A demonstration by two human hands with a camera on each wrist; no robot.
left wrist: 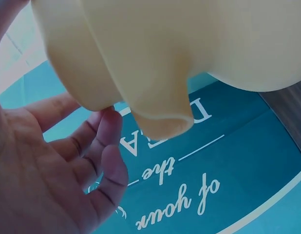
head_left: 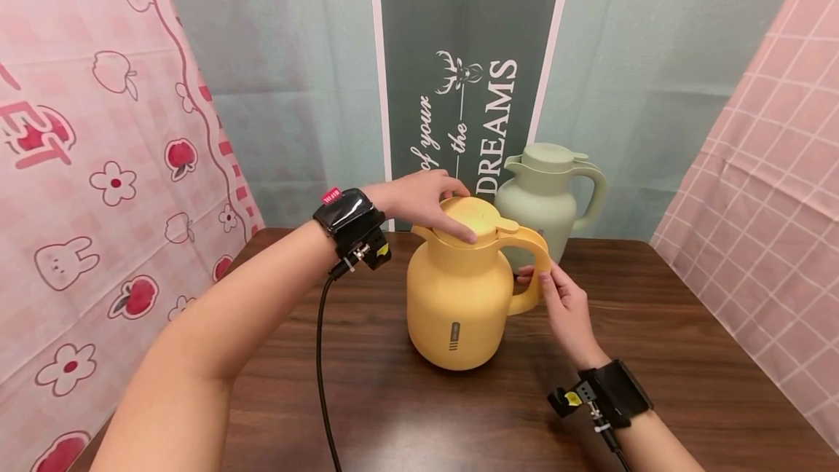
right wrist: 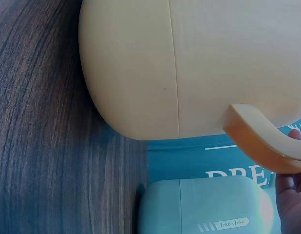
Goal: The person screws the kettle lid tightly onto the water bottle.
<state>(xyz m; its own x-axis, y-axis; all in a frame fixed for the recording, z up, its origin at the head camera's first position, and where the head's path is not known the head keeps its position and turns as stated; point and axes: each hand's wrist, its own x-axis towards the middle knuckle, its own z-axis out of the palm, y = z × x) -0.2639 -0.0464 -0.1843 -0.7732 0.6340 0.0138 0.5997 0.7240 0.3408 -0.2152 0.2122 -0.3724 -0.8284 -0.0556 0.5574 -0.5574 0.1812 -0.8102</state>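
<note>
A yellow thermos jug point(head_left: 455, 297) stands upright on the table. My left hand point(head_left: 422, 199) grips its round lid point(head_left: 477, 215) from the left, thumb in front and fingers behind. In the left wrist view, fingers of that left hand point(left wrist: 53, 161) curl at the lid's edge beside the spout point(left wrist: 165, 119). The jug's handle point(head_left: 534, 250) points right, and my right hand point(head_left: 569, 306) holds it between thumb and fingers. Only part of the right hand point(right wrist: 292, 195) shows at the right wrist view's edge, on the handle point(right wrist: 257, 134).
Behind the yellow jug, to its right, stands a pale green jug point(head_left: 540, 199) of similar shape. Printed cloths hang at the back and both sides of the brown wooden table point(head_left: 314, 392). A black cable point(head_left: 321, 370) hangs from the left wrist camera.
</note>
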